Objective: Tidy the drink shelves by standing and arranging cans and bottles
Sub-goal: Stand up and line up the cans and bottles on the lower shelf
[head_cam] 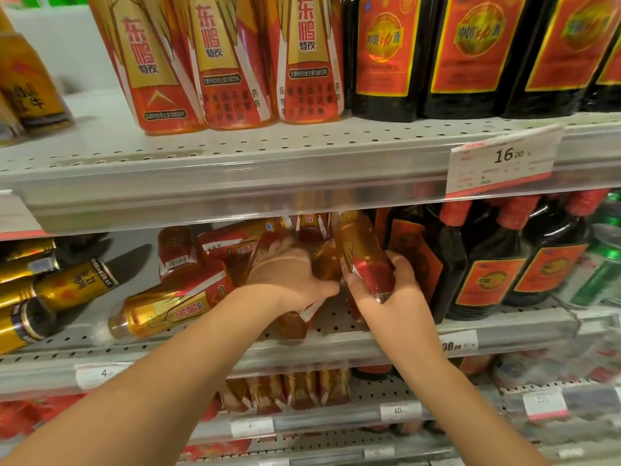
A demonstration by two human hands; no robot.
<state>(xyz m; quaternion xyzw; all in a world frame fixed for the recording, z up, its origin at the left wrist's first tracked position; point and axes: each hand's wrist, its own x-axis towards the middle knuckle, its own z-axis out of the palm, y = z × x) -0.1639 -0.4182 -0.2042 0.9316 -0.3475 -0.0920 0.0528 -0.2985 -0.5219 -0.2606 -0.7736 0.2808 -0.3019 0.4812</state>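
Note:
On the middle shelf (336, 344) several red-and-gold energy drink bottles lie toppled in a heap. My right hand (391, 297) grips one such bottle (361, 250) that leans nearly upright beside the dark bottles. My left hand (289, 274) rests on another amber bottle (324, 264) in the heap, fingers wrapped over it. One more fallen bottle (168, 311) lies on its side, cap pointing left toward the shelf's front. At the far left, gold cans (72, 285) lie on their sides.
Dark liquor bottles with red labels (487, 274) stand upright right of my hands. The upper shelf holds upright energy drink bottles (232, 62) and dark bottles (470, 55), with a price tag (504, 159) on its edge. Lower shelves carry more packs.

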